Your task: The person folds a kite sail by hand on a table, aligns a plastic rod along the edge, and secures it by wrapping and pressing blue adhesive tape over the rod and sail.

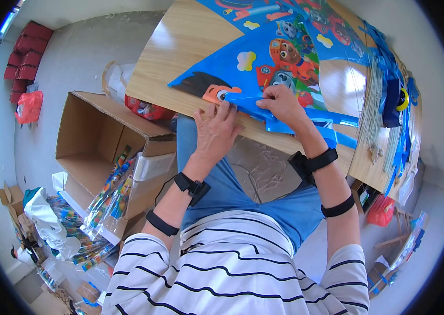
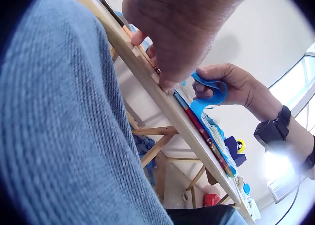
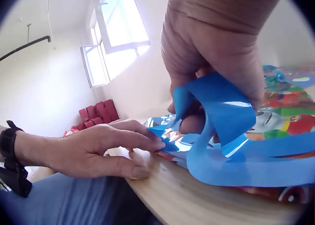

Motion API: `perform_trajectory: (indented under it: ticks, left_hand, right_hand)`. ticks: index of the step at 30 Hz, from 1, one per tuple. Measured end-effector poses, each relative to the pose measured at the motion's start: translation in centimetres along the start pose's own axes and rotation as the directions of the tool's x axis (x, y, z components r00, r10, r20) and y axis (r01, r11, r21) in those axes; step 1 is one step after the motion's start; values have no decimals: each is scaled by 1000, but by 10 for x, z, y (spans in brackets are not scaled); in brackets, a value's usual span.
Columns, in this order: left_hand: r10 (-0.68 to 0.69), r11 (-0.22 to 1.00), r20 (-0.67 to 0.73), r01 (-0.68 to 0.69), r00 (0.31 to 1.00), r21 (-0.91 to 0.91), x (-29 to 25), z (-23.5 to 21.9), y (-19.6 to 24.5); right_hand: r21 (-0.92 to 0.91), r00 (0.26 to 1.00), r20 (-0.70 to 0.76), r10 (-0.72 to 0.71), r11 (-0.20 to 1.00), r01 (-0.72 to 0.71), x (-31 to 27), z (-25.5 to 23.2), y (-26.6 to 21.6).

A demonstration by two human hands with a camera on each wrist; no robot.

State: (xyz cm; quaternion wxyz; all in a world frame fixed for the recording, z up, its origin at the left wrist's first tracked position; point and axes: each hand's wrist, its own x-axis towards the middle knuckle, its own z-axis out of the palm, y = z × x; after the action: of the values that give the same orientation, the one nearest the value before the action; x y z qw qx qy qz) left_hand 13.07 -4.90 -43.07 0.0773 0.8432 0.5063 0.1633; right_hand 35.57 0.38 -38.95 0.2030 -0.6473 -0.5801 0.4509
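A blue plastic sheet printed with cartoon characters (image 1: 227, 60) lies on the wooden table (image 1: 156, 63), its lower edge close to the table's near edge. My left hand (image 1: 216, 126) rests at that edge, fingertips on the sheet by a printed face, thumb low near the tabletop. Just to the right, my right hand (image 1: 285, 107) pinches a glossy blue plastic strip (image 3: 221, 112) between thumb and fingers. The strip loops beneath the hand and trails right along the sheet's edge. Part of the strip is hidden inside the right hand's grip.
Another printed sheet (image 1: 232, 11) lies farther back. Thin pale rods (image 1: 371, 105), blue strips and a yellow tape roll (image 1: 403, 100) sit at the table's right. An open cardboard box (image 1: 85, 126) and wrapped printed packages (image 1: 109, 184) stand on the left, below table height.
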Motion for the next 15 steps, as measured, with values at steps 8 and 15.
perform_trajectory:
  ticks: [8, 15]
  left_hand:
    - [-17, 1000, 32, 17, 999, -10, 0, -1, 2]
    - [-13, 1000, 9, 12, 1000, 24, 1, 1, 1]
  right_hand:
    - [-282, 959, -209, -193, 951, 130, -4, 35, 23]
    - [-509, 809, -218, -546, 771, 383, -13, 44, 17]
